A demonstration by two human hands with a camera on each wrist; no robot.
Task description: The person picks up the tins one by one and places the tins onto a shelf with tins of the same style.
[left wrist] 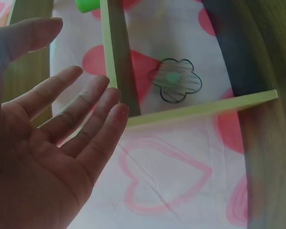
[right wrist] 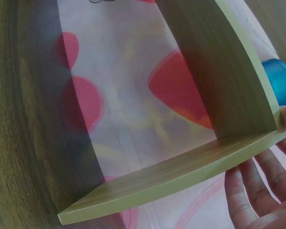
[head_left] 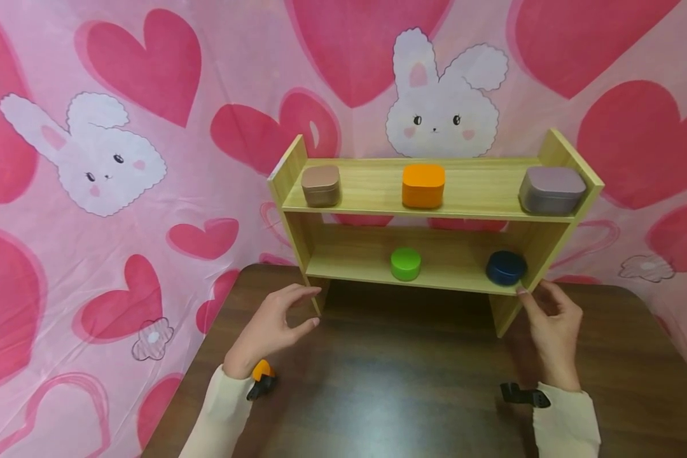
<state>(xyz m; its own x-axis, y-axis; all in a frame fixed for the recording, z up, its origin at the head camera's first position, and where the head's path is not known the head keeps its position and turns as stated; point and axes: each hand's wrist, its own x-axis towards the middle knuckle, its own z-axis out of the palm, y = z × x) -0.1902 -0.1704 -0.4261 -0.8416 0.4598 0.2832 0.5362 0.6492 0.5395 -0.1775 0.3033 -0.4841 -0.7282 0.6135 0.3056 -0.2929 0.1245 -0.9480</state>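
A light wooden two-tier shelf (head_left: 355, 254) stands on the table. My right hand (head_left: 555, 331) grips its right side panel low down, thumb at the front edge and fingers against the outer face. Close above that thumb sits a dark blue round tin (head_left: 506, 268) on the lower tier, with a green round tin (head_left: 406, 264) further left. The upper tier carries a rose-brown tin (head_left: 322, 186), an orange tin (head_left: 423, 186) and a grey-purple tin (head_left: 552, 191). Beside the left panel, my left hand (head_left: 271, 327) holds nothing, its fingers spread; whether its fingertips touch the panel I cannot tell.
Dark brown tabletop (head_left: 378, 381) spreads in front of and beneath the shelf. Behind it hangs a pink cloth (head_left: 252, 63) printed with hearts and rabbits. Each wrist wears a small black strap mount, the left one with an orange part (head_left: 263, 369).
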